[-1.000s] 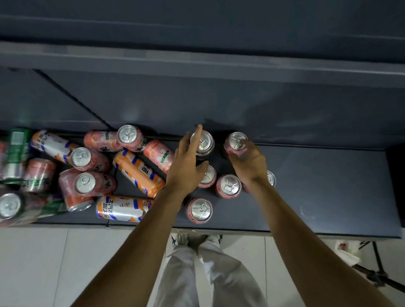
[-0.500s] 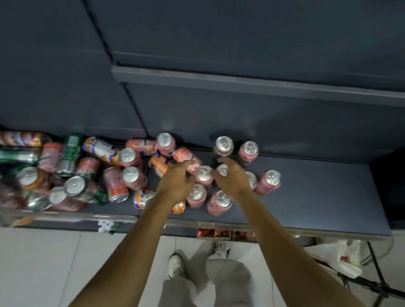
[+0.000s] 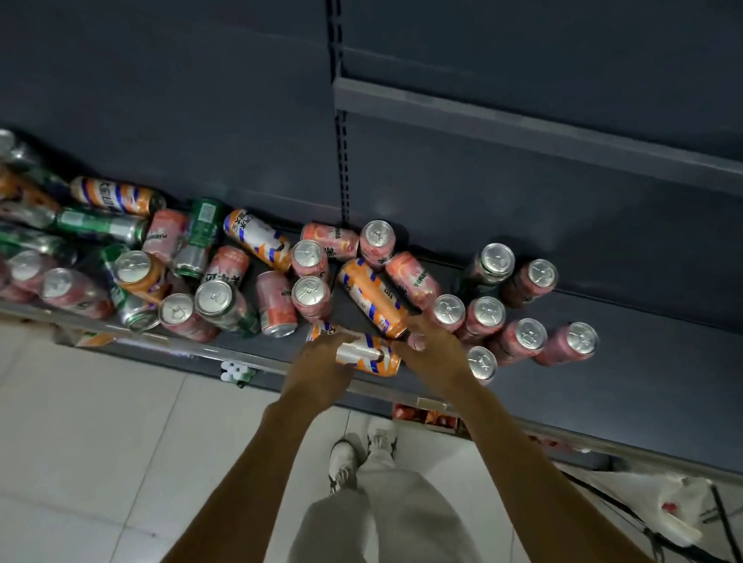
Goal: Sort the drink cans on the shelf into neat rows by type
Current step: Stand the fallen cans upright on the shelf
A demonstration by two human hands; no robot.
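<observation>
Many drink cans lie jumbled on the left of the dark grey shelf (image 3: pixel 657 375): pink, green, and orange-and-white ones. Several pink cans (image 3: pixel 488 312) stand upright in a loose cluster on the right, with a dark can (image 3: pixel 495 258) behind them. My left hand (image 3: pixel 318 368) curls over an orange-and-white can (image 3: pixel 368 355) lying at the shelf's front edge. My right hand (image 3: pixel 436 358) is at that can's right end, its fingers touching a second orange-and-white can (image 3: pixel 373 296) lying behind. What the right fingers hold is hidden.
An upper shelf edge (image 3: pixel 526 125) juts out above the right half. Pale floor tiles (image 3: pixel 87 455) lie below, with my legs and shoes (image 3: pixel 343 463) close to the shelf. A white plastic bag (image 3: pixel 667 507) and cables sit on the floor at the lower right.
My view has swung left and back from the shelf. Both hands left the upright pink cans and came to the front edge, where the left hand now closes on the lying orange-and-white can.
</observation>
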